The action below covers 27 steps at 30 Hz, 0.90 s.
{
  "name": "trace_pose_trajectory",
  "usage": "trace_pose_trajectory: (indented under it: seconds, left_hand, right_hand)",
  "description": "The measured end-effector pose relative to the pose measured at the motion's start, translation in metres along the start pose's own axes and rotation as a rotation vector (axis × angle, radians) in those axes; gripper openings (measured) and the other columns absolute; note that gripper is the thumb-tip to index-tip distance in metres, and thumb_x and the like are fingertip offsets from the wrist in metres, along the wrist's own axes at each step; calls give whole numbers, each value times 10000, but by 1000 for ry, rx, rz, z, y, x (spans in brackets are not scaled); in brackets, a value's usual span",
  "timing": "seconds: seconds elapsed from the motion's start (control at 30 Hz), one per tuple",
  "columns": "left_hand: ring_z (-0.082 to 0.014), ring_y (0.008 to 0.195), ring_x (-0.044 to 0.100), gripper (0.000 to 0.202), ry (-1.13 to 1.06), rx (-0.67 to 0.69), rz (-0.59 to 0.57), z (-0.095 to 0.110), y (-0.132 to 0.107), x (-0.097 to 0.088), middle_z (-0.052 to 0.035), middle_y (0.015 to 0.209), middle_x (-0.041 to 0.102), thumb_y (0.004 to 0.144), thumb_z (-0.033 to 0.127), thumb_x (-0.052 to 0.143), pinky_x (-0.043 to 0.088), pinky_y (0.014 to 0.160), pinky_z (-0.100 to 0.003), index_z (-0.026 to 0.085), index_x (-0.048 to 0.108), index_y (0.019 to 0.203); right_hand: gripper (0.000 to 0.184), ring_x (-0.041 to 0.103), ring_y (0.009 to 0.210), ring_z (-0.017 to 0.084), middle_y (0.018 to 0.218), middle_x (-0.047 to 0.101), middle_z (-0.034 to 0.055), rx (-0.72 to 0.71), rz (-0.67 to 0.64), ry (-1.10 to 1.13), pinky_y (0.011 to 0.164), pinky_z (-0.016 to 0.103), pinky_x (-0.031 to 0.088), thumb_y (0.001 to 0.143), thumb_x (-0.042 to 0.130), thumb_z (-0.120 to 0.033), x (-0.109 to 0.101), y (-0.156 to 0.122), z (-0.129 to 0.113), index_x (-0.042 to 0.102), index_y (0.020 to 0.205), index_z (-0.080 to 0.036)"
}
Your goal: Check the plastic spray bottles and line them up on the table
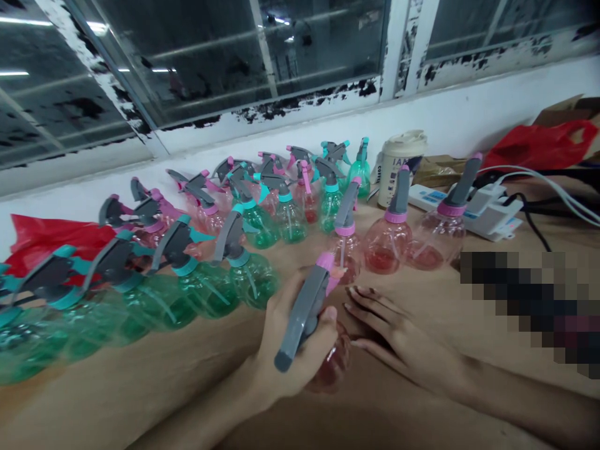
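Observation:
In the head view, my left hand [295,337] is wrapped round the neck and trigger of a pink spray bottle [335,362] with a grey and pink head. Its round, clear pink body stands on the table, partly hidden by my fingers. Just to its right, my right hand [398,337] lies palm down with its fingers stretched apart, holding nothing. Beyond my hands stand three more pink spray bottles [385,247] in a row. To the left runs a row of green spray bottles [253,281] with grey and teal heads.
More pink and green bottles [291,219] crowd along the wall under the window. A paper coffee cup [398,165], a white power strip [492,212] with cables and a red plastic bag [539,144] are at the back right. Another red bag [51,240] lies at the left.

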<state>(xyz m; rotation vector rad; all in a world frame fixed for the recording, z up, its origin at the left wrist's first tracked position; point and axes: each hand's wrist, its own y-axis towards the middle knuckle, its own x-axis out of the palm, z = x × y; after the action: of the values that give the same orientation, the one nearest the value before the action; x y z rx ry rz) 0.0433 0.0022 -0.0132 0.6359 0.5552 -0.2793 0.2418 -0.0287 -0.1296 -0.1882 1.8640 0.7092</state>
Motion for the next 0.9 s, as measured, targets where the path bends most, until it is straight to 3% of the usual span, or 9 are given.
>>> trace_pose_trajectory:
  seconds: [0.2, 0.4, 0.67, 0.9]
  left_hand:
    - [-150, 670, 583, 373, -46, 57, -44, 1, -3, 1, -1, 816, 575, 700, 104, 472, 541, 623, -286, 246, 513, 1043]
    - [-136, 547, 544, 334, -65, 17, -36, 0, -4, 1, 21, 718, 533, 704, 127, 493, 529, 526, -281, 245, 517, 1016]
    - [-159, 631, 607, 390, -83, 17, -68, 0, -3, 0, -11, 856, 629, 687, 126, 490, 549, 580, -297, 263, 530, 1050]
    - [-137, 437, 486, 186, -85, -2, -116, -1, 0, -4, 42, 576, 517, 698, 193, 495, 477, 421, -262, 252, 507, 874]
  right_hand:
    - [517, 325, 1329, 239, 1416, 413, 99, -3, -36, -1, 1056, 461, 355, 908, 456, -412, -3, -2, 2, 398, 1364, -176]
    - [533, 334, 1325, 237, 1416, 413, 103, -34, -55, -8, 1056, 445, 359, 910, 447, -422, -6, -1, 5, 377, 1377, -176]
    - [543, 326, 1329, 236, 1420, 412, 92, -15, -69, 10, 1058, 440, 358, 904, 458, -430, -9, -1, 4, 366, 1385, -195]
    - [550, 342, 1321, 237, 1411, 426, 96, -12, -87, -8, 1052, 439, 369, 906, 443, -448, -8, 0, 4, 372, 1381, -180]
